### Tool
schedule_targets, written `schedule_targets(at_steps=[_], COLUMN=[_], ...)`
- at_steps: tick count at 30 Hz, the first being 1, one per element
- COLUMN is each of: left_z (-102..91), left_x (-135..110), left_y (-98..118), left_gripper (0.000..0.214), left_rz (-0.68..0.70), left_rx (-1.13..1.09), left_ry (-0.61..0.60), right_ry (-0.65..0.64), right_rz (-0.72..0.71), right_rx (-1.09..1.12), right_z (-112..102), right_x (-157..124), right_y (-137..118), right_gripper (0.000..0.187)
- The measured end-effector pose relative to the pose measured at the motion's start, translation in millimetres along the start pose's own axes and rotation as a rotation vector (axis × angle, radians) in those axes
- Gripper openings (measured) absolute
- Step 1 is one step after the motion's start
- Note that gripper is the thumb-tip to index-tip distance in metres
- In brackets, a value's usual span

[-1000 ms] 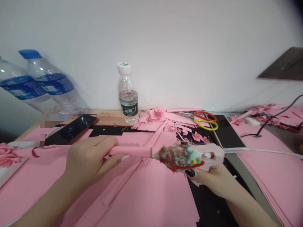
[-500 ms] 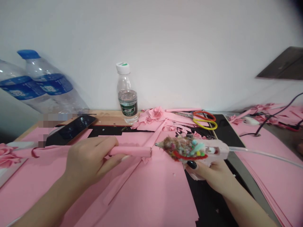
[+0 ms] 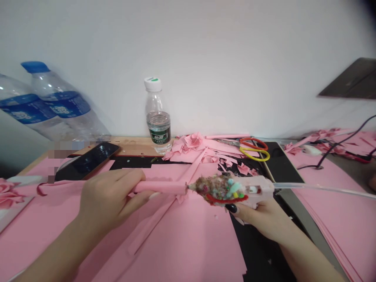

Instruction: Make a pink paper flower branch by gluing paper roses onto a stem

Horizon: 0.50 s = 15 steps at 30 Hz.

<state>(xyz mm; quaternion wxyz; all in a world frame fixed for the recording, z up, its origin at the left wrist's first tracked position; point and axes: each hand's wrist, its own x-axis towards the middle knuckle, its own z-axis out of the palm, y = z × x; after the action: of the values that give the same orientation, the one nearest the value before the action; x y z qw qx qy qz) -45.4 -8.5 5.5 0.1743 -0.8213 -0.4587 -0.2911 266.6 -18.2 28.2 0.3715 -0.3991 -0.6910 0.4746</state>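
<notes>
Left hand (image 3: 110, 199) closed around a rolled pink paper tube (image 3: 160, 187). Right hand (image 3: 261, 219) gripping a pink glue gun (image 3: 258, 191), nozzle (image 3: 189, 187) lowered since the earlier moment, now touching the tube's end.

The left hand (image 3: 108, 199) holds a rolled pink paper stick (image 3: 158, 187), and the right hand (image 3: 258, 219) grips a pink glue gun (image 3: 258, 191), its nozzle (image 3: 190, 187) touching the stick's end. Pink paper sheets (image 3: 182, 235) cover the bench (image 3: 132, 144), with scissors (image 3: 254, 149) and a water bottle (image 3: 158, 121) beyond.
</notes>
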Motion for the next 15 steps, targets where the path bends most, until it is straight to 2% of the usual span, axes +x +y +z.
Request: schedule_targets(at_steps=[3, 9, 15], left_z=[-0.3, -2.8, -0.7], left_x=[-0.8, 3.5, 1.0], left_y=[-0.1, 0.6, 0.3], left_gripper=[0.037, 0.045, 0.044], left_rz=[-0.016, 0.043, 0.024], left_rx=[-0.008, 0.009, -0.01], left_ry=[-0.004, -0.002, -0.007], right_ry=[-0.01, 0.015, 0.047], right_rz=[0.013, -0.019, 0.014], right_rx=[0.004, 0.027, -0.045], right_z=[-1.4, 0.5, 2.2], right_x=[-1.5, -3.4, -1.1], right_y=[0.6, 3.4, 0.7], right_gripper=[0.037, 0.036, 0.04])
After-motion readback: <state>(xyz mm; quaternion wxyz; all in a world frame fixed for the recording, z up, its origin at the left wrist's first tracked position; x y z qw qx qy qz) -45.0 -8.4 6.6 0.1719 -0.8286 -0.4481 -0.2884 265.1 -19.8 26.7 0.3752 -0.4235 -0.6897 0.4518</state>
